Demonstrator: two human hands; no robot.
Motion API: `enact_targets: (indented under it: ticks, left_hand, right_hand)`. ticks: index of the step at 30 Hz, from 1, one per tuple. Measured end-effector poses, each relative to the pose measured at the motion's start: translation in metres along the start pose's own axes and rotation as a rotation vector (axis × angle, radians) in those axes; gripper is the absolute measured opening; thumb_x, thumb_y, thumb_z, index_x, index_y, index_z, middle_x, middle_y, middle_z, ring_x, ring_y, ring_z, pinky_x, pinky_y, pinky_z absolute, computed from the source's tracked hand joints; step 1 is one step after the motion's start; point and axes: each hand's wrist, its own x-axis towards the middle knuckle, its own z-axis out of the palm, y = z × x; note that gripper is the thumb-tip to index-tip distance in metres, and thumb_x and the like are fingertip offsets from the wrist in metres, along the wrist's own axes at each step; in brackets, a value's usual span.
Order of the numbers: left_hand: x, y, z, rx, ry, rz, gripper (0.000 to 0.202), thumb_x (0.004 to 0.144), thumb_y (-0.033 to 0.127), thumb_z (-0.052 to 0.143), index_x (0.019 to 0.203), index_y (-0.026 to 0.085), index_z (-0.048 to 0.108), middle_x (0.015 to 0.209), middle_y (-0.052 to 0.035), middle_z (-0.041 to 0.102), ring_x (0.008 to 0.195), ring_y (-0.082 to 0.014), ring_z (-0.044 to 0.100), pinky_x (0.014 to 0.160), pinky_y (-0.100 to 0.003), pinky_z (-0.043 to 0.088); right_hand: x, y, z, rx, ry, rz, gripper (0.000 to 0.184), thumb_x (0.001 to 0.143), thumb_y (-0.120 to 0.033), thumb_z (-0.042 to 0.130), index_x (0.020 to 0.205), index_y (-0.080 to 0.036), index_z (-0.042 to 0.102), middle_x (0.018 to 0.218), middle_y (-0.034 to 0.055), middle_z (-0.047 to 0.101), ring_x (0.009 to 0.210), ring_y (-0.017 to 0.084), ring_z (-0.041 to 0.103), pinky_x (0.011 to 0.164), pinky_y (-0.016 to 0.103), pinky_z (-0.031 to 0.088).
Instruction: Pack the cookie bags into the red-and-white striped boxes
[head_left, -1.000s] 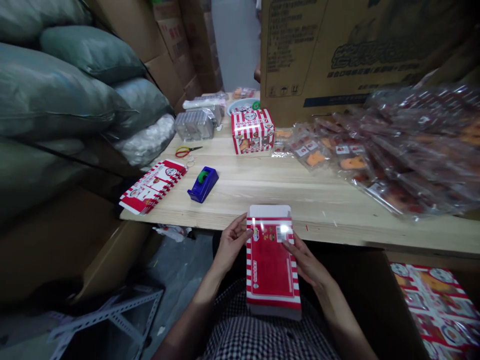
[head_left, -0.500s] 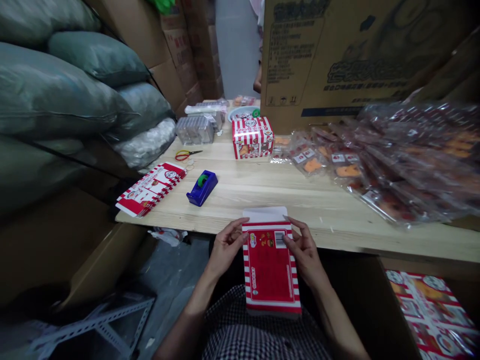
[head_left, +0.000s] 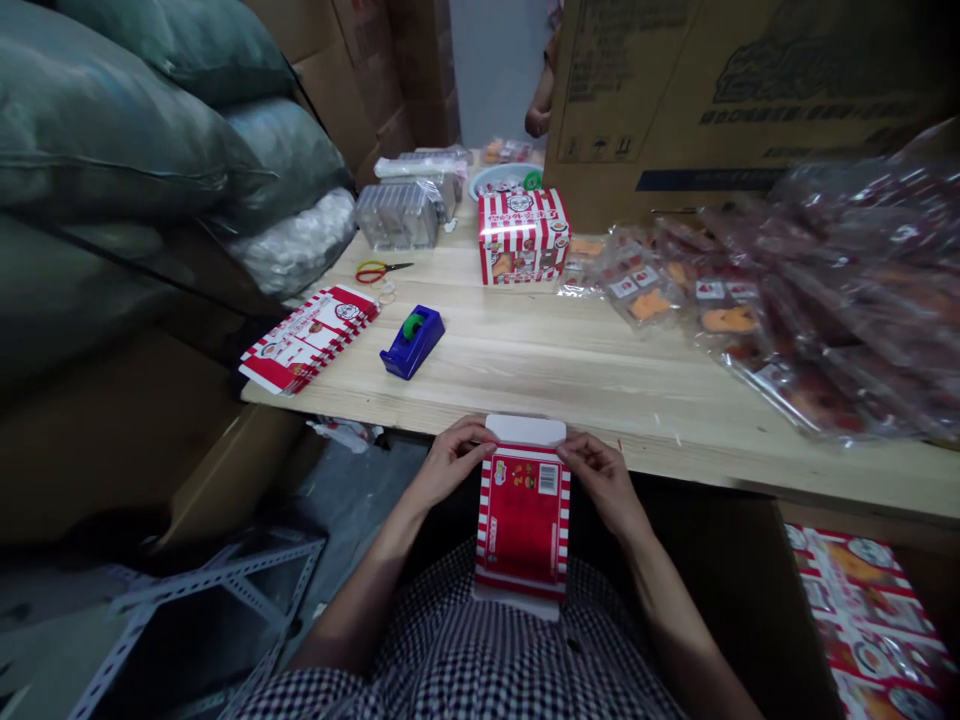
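A red and white striped carton is held upright before my chest, its printed panel with a barcode facing me. A white flap stands up at its top end. My left hand pinches the upper left corner between thumb and fingers. At the upper right corner my right hand grips in the same way. Beyond the hands on the table sits a blue tape dispenser with a green roll. The carton's far side is hidden.
Flat striped cartons lie at the table's left, near scissors. A folded-up striped box stands further back. Bagged pieces heap at the right before a big cardboard box. Lower right, a carton holds printed boxes. Another person's arm shows behind.
The view has shifted, so the table things sit higher in the picture. The carton has tilted, its lower end looking narrower. Both hands have slid to its top corners.
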Motion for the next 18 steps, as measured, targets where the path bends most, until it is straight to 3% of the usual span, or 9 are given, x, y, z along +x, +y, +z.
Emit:
enact_targets:
  ticks: [5, 7, 9, 11, 13, 15, 18]
  left_hand:
    - [0.006, -0.016, -0.001, -0.061, -0.026, -0.03, 0.024, 0.092, 0.033, 0.06, 0.084, 0.014, 0.072, 0.09, -0.0063, 0.066, 0.09, -0.0176, 0.061, 0.083, -0.028, 0.045]
    - [0.006, -0.021, 0.003, -0.162, 0.02, -0.069, 0.022, 0.091, 0.034, 0.063, 0.087, 0.014, 0.07, 0.089, -0.0053, 0.067, 0.086, -0.016, 0.061, 0.081, -0.027, 0.046]
    - [0.006, -0.025, 0.008, -0.303, 0.112, -0.093, 0.021, 0.086, 0.031, 0.07, 0.1, 0.016, 0.067, 0.089, -0.0034, 0.068, 0.085, -0.0144, 0.063, 0.081, -0.025, 0.047]
    - [0.007, -0.024, 0.013, -0.432, 0.179, -0.121, 0.039, 0.08, 0.027, 0.075, 0.117, 0.02, 0.062, 0.088, -0.0011, 0.068, 0.082, -0.013, 0.064, 0.079, -0.024, 0.047]
    - [0.008, -0.021, 0.017, -0.535, 0.152, -0.175, 0.048, 0.079, 0.026, 0.076, 0.123, 0.02, 0.061, 0.09, -0.0018, 0.07, 0.081, -0.0136, 0.065, 0.078, -0.024, 0.049]
    - [0.009, -0.018, 0.023, -0.645, 0.08, -0.245, 0.041, 0.08, 0.027, 0.075, 0.118, 0.016, 0.066, 0.093, -0.0055, 0.073, 0.083, -0.017, 0.068, 0.079, -0.027, 0.05]
    - [0.012, -0.013, 0.032, -0.796, 0.031, -0.319, 0.036, 0.08, 0.03, 0.073, 0.112, 0.013, 0.071, 0.097, -0.0095, 0.075, 0.088, -0.0219, 0.071, 0.082, -0.032, 0.052]
  right_hand:
    - [0.01, 0.014, 0.01, 0.045, 0.075, 0.001, 0.027, 0.067, -0.041, 0.087, 0.069, -0.021, 0.068, 0.074, 0.0011, 0.071, 0.068, 0.017, 0.062, 0.071, 0.032, 0.05]
    - [0.012, 0.019, 0.014, 0.062, 0.11, -0.03, 0.026, 0.067, -0.04, 0.086, 0.072, -0.023, 0.067, 0.074, -0.0002, 0.07, 0.069, 0.017, 0.063, 0.072, 0.032, 0.05]
    - [0.011, 0.022, 0.018, 0.096, 0.145, -0.054, 0.03, 0.07, -0.039, 0.085, 0.092, -0.027, 0.068, 0.078, -0.0016, 0.071, 0.073, 0.017, 0.065, 0.075, 0.033, 0.052]
    - [0.011, 0.022, 0.019, 0.16, 0.147, -0.043, 0.058, 0.072, -0.036, 0.084, 0.125, -0.034, 0.058, 0.086, -0.0021, 0.073, 0.076, 0.018, 0.067, 0.079, 0.035, 0.054]
    - [0.01, 0.02, 0.019, 0.236, 0.096, 0.011, 0.078, 0.073, -0.033, 0.084, 0.141, -0.036, 0.045, 0.094, -0.0007, 0.075, 0.08, 0.018, 0.069, 0.082, 0.036, 0.055]
    - [0.011, 0.018, 0.016, 0.307, 0.023, 0.089, 0.069, 0.072, -0.032, 0.085, 0.135, -0.031, 0.055, 0.101, 0.0021, 0.075, 0.086, 0.02, 0.07, 0.084, 0.037, 0.056]
    - [0.013, 0.017, 0.013, 0.428, -0.025, 0.194, 0.042, 0.068, -0.036, 0.087, 0.106, -0.026, 0.071, 0.105, 0.0038, 0.075, 0.094, 0.023, 0.071, 0.084, 0.037, 0.057]
